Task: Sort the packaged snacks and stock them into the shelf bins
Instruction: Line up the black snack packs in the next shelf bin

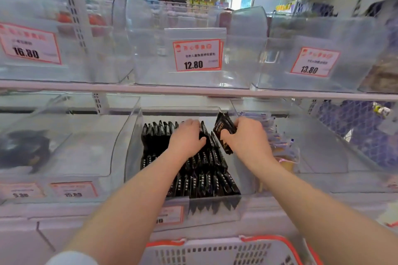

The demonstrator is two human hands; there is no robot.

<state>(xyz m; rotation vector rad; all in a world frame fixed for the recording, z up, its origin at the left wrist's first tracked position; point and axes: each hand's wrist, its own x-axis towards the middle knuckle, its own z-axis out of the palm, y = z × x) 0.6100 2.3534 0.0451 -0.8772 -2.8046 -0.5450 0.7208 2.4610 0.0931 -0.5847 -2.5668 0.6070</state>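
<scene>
Black snack packets [193, 176], glossy with pale lettering down their faces, stand on edge in tight rows inside a clear plastic bin [133, 135] on the lower shelf. The left hand [186, 138] lies palm-down on the back rows, fingers spread flat over the packet tops, holding nothing. The right hand [247, 135] grips a small bundle of the same black packets [223, 130], tilted above the bin's right side, gold print showing on the front one. In the next bin to the right lie pale blue-and-yellow packages [280, 146]. A white basket with an orange rim [217, 249] sits below.
</scene>
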